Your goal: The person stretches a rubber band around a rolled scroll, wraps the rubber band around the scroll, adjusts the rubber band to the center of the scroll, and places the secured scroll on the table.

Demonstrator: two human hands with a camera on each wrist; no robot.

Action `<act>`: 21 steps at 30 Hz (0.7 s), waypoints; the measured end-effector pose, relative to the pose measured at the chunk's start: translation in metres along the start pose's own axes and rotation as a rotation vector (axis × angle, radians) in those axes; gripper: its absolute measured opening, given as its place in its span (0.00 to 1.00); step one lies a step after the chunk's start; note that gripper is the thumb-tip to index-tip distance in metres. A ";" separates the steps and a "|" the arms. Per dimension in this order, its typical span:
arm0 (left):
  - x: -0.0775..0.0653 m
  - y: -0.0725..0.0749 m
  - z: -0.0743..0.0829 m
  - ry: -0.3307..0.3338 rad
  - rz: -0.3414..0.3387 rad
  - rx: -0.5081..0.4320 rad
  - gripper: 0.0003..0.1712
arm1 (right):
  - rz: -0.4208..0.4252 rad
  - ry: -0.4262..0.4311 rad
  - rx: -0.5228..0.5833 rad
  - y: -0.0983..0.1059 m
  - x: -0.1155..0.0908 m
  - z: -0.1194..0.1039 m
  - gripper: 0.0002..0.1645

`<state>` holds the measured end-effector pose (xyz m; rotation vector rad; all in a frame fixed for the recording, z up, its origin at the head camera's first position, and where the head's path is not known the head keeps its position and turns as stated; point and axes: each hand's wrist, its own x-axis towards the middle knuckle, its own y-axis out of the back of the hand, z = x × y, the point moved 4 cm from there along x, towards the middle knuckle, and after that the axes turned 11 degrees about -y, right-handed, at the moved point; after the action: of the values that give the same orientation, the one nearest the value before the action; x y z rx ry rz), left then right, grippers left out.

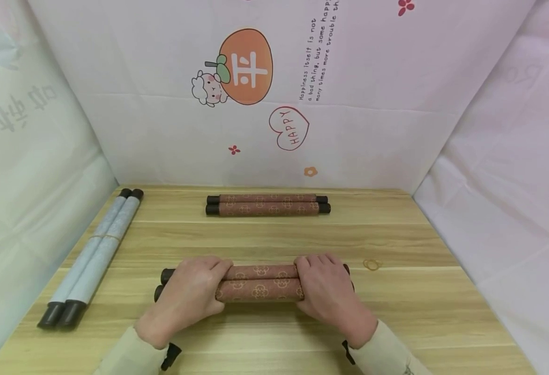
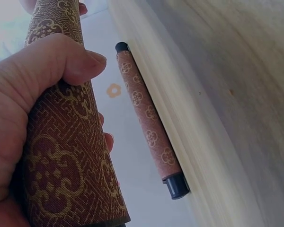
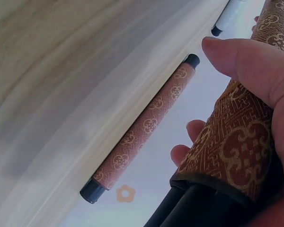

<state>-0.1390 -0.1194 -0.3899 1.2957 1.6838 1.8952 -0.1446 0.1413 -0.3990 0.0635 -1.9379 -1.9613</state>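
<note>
Brown patterned scroll (image 1: 260, 290), two rolls side by side, held crosswise at the near part of the wooden table (image 1: 256, 346); clearance beneath, we cannot tell. Left hand (image 1: 190, 289): curled round one end, thumb across the roll. Right hand (image 1: 327, 289): likewise at the other, both wrists slanting inward. Handling, we judge: equal pressure, ends level, rolls parallel. Beyond: thin yellow band (image 1: 371, 269), right; matching scroll (image 1: 269, 209), far edge; pale scroll (image 1: 97, 265), left.

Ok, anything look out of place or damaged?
A thin tan loop, probably a rubber band, lies loose, binding nothing, on the pale wooden table, right of the right hand; a similar loop binds the pale blue cylindrical rolls at left. No damage shows.
</note>
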 end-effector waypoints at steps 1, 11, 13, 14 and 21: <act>0.000 0.000 0.000 0.000 0.000 -0.002 0.33 | 0.000 0.000 0.000 0.000 0.000 -0.001 0.39; 0.001 -0.003 0.005 0.004 -0.011 -0.013 0.35 | 0.056 0.019 0.006 -0.001 0.000 -0.009 0.40; 0.002 -0.003 0.006 0.005 -0.017 -0.014 0.35 | 0.066 0.019 0.001 0.000 0.000 -0.011 0.41; 0.002 -0.003 0.006 0.004 -0.020 -0.012 0.35 | 0.073 0.019 0.001 0.000 0.000 -0.011 0.41; 0.004 -0.004 0.008 0.009 -0.032 -0.018 0.33 | 0.123 0.025 0.004 0.001 0.000 -0.016 0.44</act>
<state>-0.1362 -0.1099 -0.3924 1.2479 1.6780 1.8970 -0.1394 0.1261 -0.3993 -0.0292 -1.8834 -1.8690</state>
